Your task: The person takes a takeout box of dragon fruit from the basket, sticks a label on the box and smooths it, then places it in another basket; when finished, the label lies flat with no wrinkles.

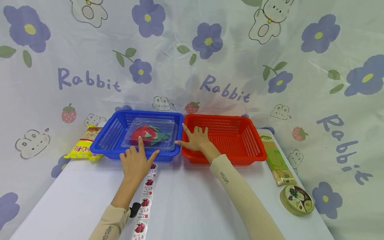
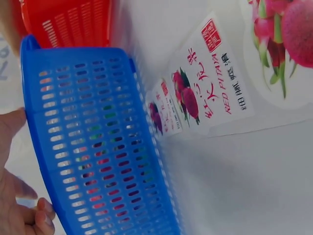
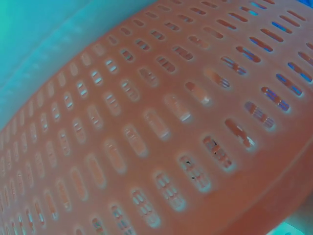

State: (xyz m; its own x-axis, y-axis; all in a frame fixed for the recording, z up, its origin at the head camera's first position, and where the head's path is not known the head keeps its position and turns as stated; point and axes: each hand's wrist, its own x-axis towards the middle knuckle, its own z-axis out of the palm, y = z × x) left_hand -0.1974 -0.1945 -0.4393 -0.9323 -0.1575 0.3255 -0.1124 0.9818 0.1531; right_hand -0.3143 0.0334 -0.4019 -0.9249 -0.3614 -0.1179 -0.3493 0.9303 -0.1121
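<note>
A clear plastic box (image 1: 171, 128) with a pink and green dragon fruit (image 1: 147, 135) inside lies in the blue basket (image 1: 109, 151). My left hand (image 1: 134, 163) is at that basket's front rim, index finger extended towards the box; in the left wrist view its fingers are beside the rim. Spread fingers mark my right hand (image 1: 196, 140), over the left end of the red basket (image 1: 223, 160) and close to the blue basket's right rim. Contact there is unclear. Neither hand grips anything visible. The right wrist view shows the red basket's slotted wall (image 3: 146, 117), oddly coloured, with no fingers discernible.
A strip of dragon fruit labels (image 1: 146, 201) runs down the white table (image 1: 186, 206) from the blue basket. At left leans a yellow packet (image 1: 85, 145). On the right lie a green-labelled packet (image 1: 277, 161) and a round tin (image 1: 297, 200). Printed cloth hangs behind.
</note>
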